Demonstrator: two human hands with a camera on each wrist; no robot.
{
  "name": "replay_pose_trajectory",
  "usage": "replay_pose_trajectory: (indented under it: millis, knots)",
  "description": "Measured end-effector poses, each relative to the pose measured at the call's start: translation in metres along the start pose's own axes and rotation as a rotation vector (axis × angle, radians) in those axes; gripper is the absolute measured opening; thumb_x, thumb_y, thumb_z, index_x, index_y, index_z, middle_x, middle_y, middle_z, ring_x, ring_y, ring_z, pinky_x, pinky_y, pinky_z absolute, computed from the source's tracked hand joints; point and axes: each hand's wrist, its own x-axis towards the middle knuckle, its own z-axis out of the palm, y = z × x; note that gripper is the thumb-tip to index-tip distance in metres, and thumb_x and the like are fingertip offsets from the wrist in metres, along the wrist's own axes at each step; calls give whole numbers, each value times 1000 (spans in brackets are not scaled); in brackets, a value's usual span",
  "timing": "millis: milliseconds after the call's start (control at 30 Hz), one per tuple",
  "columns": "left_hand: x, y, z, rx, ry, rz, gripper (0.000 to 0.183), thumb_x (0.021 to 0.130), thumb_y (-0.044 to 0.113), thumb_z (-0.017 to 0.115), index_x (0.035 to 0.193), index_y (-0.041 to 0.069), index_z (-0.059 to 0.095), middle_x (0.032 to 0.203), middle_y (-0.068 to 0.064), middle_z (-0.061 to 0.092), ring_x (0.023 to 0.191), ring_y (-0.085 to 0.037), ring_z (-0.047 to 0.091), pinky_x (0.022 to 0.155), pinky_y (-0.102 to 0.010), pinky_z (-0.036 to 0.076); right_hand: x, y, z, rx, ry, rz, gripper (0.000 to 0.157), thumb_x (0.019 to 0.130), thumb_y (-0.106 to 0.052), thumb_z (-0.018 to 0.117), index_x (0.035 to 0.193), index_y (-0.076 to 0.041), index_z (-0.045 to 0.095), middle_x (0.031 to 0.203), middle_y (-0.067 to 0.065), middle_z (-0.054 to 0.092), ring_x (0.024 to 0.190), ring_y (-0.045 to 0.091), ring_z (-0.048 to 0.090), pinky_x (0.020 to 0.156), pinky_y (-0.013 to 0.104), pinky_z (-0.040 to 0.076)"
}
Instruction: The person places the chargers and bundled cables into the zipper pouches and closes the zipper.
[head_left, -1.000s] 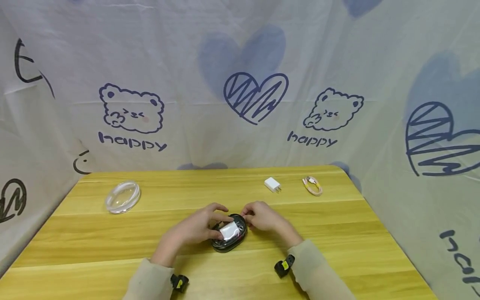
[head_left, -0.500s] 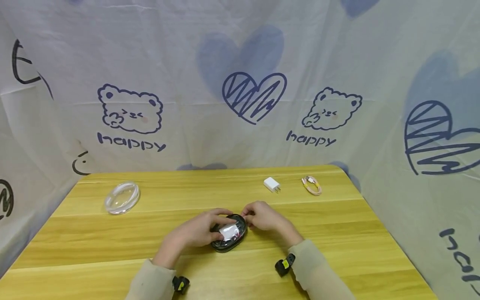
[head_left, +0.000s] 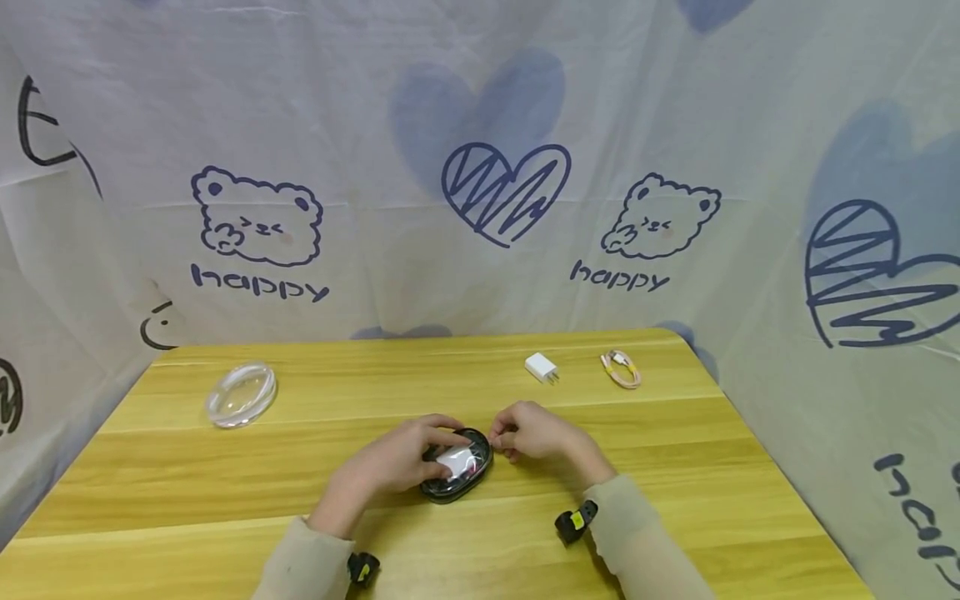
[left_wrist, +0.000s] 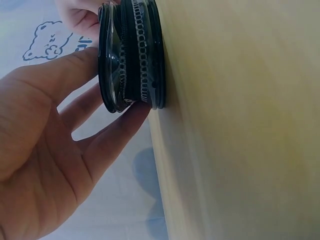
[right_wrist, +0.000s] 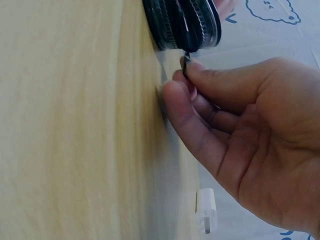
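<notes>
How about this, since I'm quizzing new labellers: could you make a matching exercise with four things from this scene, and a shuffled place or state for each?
Things
1. black case
2. zip pull
3. white adapter
4. pale coil

Places and states
A. lies toward the far left of the table
B. gripped by the left hand
C. shows metal prongs
D. pinched by the right hand

Pairs: 1-B, 2-D, 3-C, 4-A
</notes>
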Motion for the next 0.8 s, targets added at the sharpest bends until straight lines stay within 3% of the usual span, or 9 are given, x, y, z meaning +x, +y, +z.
replay_pose_trajectory:
  millis: [333, 600, 800]
  knots:
    - [-1, 3, -3, -41, -14, -22, 42, 93, 10, 78, 134, 8, 71, 147, -18, 56, 133, -40, 54, 107, -55, 49, 0, -1, 0, -5, 5, 29, 15, 102, -2, 62, 91, -5, 72, 78, 3, 67, 67, 13, 63, 62, 25, 55]
    - [-3, 1, -4, -19, -5, 0, 48, 90, 20, 83, 134, 7, 70, 143, -20, 56, 125, -37, 59, 101, -53, 52, 4, -5, 6, -91, 105, -32, 15, 101, -4, 62, 92, -7, 73, 73, 0, 67, 61, 8, 57, 59, 22, 48]
    - [1, 3, -2, 0, -27, 18, 51, 89, 17, 83, 137, 6, 68, 153, -22, 49, 133, -42, 54, 106, -54, 50, 7, -4, 9, -79, 128, -42, 15, 101, -2, 61, 93, -5, 73, 75, 0, 67, 63, 9, 59, 56, 20, 48]
